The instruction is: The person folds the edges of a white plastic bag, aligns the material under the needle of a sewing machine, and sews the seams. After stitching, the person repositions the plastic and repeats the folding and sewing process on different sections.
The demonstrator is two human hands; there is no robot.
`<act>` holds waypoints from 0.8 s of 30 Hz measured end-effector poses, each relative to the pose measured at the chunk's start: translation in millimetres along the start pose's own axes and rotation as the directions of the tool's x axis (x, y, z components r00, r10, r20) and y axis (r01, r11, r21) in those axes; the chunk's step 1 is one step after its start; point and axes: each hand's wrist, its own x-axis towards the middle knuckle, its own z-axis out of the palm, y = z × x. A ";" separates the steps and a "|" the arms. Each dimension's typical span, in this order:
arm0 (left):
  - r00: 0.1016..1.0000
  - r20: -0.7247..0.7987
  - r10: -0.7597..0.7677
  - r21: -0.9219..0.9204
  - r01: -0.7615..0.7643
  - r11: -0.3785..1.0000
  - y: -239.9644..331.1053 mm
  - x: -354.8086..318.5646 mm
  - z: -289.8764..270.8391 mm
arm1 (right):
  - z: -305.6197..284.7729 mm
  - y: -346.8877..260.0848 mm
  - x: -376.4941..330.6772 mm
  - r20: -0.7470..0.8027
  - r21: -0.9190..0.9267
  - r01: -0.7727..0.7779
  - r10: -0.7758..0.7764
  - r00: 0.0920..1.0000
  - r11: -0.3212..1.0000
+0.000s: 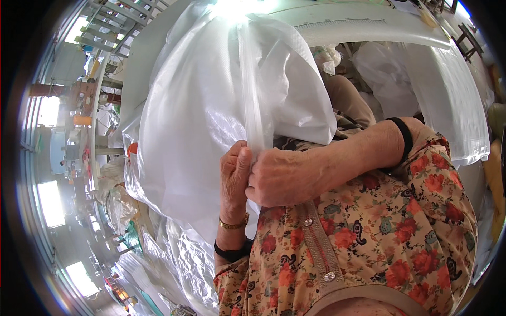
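Note:
A large sheet of white woven plastic (184, 121) spreads over the table and hangs down toward my lap. Its gathered, folded edge (247, 84) runs as a narrow strip from the bright lamp at the top to my hands. My left hand (234, 171) is closed on the near end of this strip, thumb up, with a watch on the wrist. Beside it, touching, my right hand (282, 176) is closed on the same strip, its back toward me. The fingertips of the right hand are hidden.
A pale table (142, 68) with a printed ruler scale (342, 22) lies at the far side. More white plastic sheeting (443, 95) hangs at the right. Crumpled clear plastic (182, 263) is heaped at the lower left. Other workbenches and machines (79, 121) stand along the left.

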 end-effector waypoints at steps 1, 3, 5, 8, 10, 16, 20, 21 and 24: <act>1.000 -0.008 -0.011 0.010 0.011 1.000 6.6 0.4 6.5 | -6.2 0.0 -0.6 0.060 -0.042 0.040 -0.038 0.998 0.998; 1.000 -0.014 -0.024 0.019 0.024 1.000 7.7 3.4 8.3 | -5.9 4.3 -4.8 0.121 -0.080 0.081 -0.071 0.990 0.994; 1.000 -0.005 0.022 0.088 -0.022 0.996 1.6 6.3 -3.0 | 4.0 17.4 -12.6 -0.380 0.181 0.236 -0.153 0.912 0.955; 0.991 -0.033 0.128 0.212 -0.118 0.970 13.3 -1.5 -7.7 | -1.5 43.6 -58.8 -0.587 0.052 -0.242 0.226 0.777 0.969; 0.981 -0.030 0.193 0.212 -0.182 0.960 12.5 3.4 -9.6 | 16.8 65.1 -92.2 -0.671 0.093 -0.666 0.541 0.507 0.740; 0.969 -0.089 0.230 0.119 -0.219 0.968 37.8 -0.7 1.5 | 70.0 72.5 -148.3 -0.337 0.337 -0.826 0.877 0.343 0.452; 0.966 -0.084 0.246 0.054 -0.242 0.969 51.5 -1.6 2.8 | 65.8 67.1 -143.3 -0.350 0.555 -0.770 0.928 0.127 0.314; 0.966 -0.070 0.251 0.038 -0.249 0.968 51.7 -0.2 1.9 | 67.4 67.3 -144.0 -0.332 0.587 -0.754 0.937 0.109 0.296; 0.964 -0.052 0.260 0.036 -0.259 0.965 52.3 1.4 5.1 | 68.0 65.1 -147.5 -0.274 0.590 -0.756 0.951 0.141 0.282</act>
